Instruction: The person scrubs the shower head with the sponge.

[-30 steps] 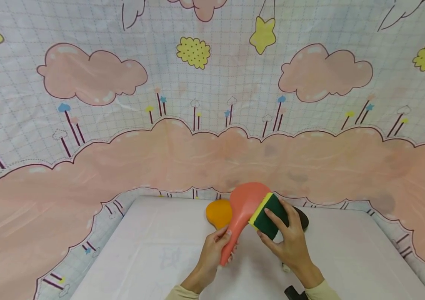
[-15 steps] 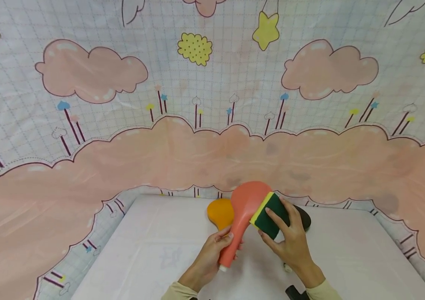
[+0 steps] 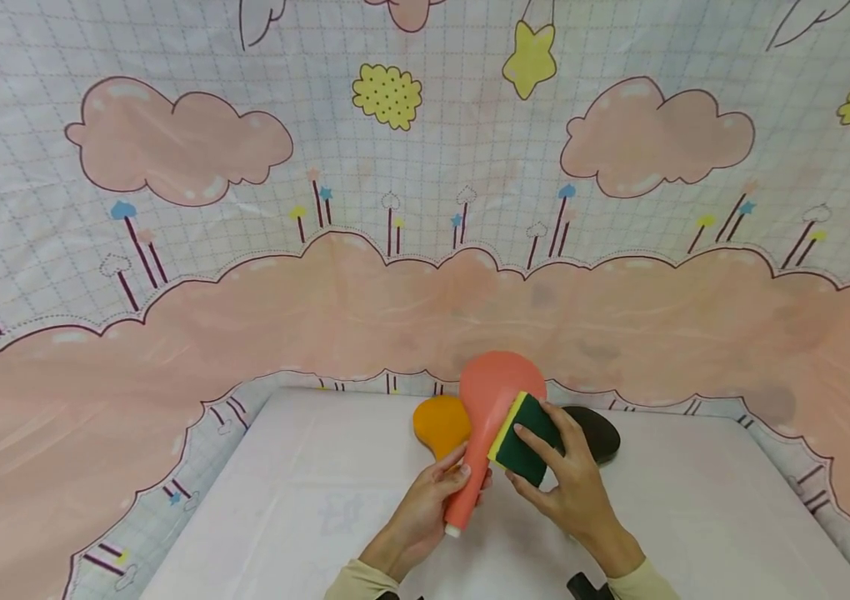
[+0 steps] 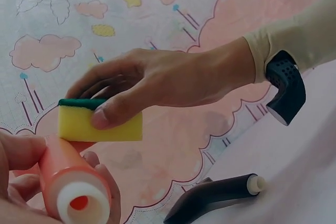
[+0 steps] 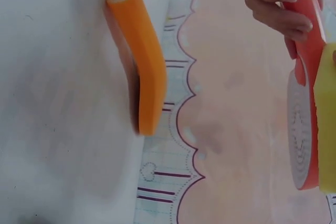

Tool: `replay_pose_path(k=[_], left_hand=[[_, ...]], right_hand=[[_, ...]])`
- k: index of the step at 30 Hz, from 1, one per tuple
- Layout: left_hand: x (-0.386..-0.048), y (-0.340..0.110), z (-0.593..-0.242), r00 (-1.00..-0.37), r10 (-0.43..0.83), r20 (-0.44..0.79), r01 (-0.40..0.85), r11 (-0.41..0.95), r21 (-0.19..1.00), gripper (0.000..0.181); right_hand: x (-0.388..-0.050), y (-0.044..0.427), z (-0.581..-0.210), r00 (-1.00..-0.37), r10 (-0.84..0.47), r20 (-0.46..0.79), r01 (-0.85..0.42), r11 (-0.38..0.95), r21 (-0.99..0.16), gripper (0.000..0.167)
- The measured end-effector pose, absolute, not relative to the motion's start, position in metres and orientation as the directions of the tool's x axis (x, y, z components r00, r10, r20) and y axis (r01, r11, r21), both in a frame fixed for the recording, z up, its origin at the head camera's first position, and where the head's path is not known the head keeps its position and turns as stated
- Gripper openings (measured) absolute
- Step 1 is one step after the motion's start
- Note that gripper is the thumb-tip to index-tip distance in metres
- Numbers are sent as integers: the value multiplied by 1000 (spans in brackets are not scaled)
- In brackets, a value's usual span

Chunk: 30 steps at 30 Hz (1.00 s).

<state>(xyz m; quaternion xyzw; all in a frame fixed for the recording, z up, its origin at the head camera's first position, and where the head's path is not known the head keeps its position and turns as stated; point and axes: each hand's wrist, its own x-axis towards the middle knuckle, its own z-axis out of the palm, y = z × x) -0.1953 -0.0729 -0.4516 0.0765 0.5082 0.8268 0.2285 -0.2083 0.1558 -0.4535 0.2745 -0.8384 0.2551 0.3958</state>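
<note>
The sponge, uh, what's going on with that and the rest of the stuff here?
A person's left hand grips a coral shower head by its handle. The right hand holds a green and yellow sponge, its yellow side against the shower head's smooth back. An orange shower head and a black one lie on the white table.

a screened-off workspace: cloud-printed cloth [image 3: 395, 321] behind a white table [image 3: 282, 492].
</note>
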Motion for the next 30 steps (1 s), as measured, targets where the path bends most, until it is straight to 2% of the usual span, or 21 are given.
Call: replay_pose_path(k=[11, 19, 24, 30], left_hand=[[-196, -70, -451, -892, 436, -118, -298, -373, 879, 59], [-199, -67, -448, -898, 422, -124, -301, -383, 873, 58], [-200, -65, -448, -898, 423, -117, -302, -403, 864, 58], [-200, -63, -449, -900, 424, -103, -291, -407, 866, 57]], right_hand=[[-208, 152, -456, -499, -320, 805, -750, 626, -215, 52], [-207, 146, -455, -448, -333, 829, -783, 593, -185, 50], [-204, 145, -457, -465, -344, 815, -781, 593, -195, 49], [-198, 141, -458, -443, -358, 822, -796, 579, -177, 48]])
